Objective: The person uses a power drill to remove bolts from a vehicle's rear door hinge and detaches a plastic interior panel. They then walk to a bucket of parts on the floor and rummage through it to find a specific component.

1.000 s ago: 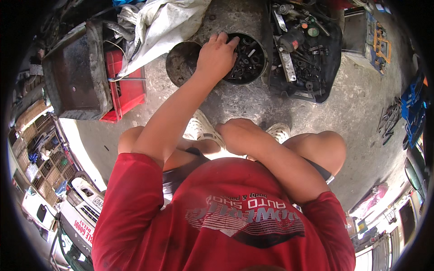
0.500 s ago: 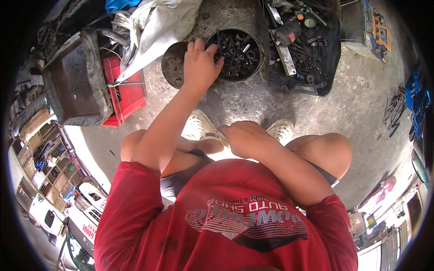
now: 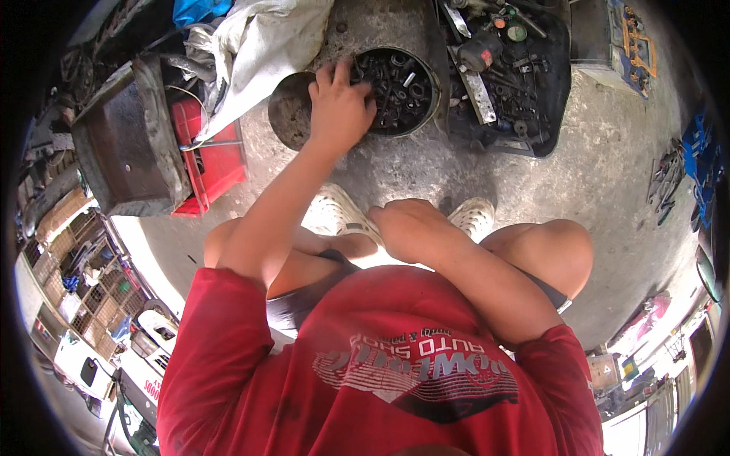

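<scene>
A black tray [image 3: 557, 83] lies right of a round tin [image 3: 436, 106], a round metal piece [image 3: 287, 114] left of it. The left hand [image 3: 342, 106] bends parted fingers over the tin's left edge; I cannot tell whether they grip anything. The right hand [image 3: 414, 230] is curled, its grip hidden. Small metal parts [image 3: 401, 95] lie in the tin.

The small parts [image 3: 397, 105] look like dark, mostly matt metal with glossy glints; the floor [image 3: 395, 171] is rough concrete, the crate [image 3: 220, 178] smooth plastic, the shirt [image 3: 243, 380] matt cloth.
</scene>
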`<state>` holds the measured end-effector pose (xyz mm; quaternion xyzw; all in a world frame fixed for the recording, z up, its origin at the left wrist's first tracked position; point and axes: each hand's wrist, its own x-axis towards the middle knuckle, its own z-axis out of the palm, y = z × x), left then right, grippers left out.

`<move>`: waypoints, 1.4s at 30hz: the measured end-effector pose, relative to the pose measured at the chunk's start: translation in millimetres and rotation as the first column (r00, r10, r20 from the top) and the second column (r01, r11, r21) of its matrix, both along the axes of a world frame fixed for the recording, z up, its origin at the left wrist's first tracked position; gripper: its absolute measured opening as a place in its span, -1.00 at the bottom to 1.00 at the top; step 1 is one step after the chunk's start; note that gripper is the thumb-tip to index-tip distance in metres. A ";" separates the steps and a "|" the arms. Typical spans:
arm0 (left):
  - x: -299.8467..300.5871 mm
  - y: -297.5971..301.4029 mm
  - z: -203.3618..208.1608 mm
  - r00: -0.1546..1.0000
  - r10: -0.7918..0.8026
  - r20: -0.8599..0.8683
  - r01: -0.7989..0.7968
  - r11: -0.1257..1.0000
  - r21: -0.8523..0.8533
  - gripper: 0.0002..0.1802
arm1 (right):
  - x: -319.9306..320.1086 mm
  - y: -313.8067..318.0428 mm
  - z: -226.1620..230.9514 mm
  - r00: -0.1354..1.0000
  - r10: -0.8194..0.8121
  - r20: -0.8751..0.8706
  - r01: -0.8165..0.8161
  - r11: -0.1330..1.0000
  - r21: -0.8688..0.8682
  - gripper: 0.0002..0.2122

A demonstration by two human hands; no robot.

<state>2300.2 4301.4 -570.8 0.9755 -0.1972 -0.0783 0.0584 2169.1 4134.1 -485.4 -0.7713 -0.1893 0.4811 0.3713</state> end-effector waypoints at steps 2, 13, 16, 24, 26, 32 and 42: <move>-12.7 1.4 8.2 0.996 0.011 -0.083 -0.008 0.999 0.039 -0.65 | 1.7 0.3 0.1 1.000 0.002 -0.002 -0.002 1.000 -0.004 -0.74; 8.0 7.0 9.3 0.996 -0.048 0.070 0.029 0.968 0.249 -0.57 | 16.5 5.4 5.7 0.998 0.038 -0.046 -0.038 0.999 -0.007 -0.69; -10.1 8.3 19.7 0.999 -0.047 0.002 0.045 0.973 0.225 -0.54 | 16.2 3.6 0.2 1.000 -0.003 -0.028 0.003 1.000 -0.014 -0.64; 10.8 -24.4 13.7 0.998 -0.022 0.059 0.016 0.995 0.096 -0.45 | 27.7 4.6 8.1 0.997 0.051 0.051 -0.053 0.998 0.037 -0.76; 14.5 -27.5 3.9 0.993 -0.060 0.101 0.048 0.992 0.117 -0.51 | 27.8 5.4 6.0 0.998 0.046 0.043 -0.048 0.998 0.037 -0.74; -6.6 -1.7 -1.8 0.996 -0.071 -0.046 0.077 0.986 0.145 -0.71 | 21.7 7.2 -8.9 0.998 0.034 0.053 -0.034 0.999 0.013 -0.70; 13.5 -6.3 2.5 0.982 0.033 0.188 -0.040 0.999 0.033 -0.72 | 24.6 1.4 -0.5 0.994 -0.003 0.109 -0.004 0.998 0.066 -0.76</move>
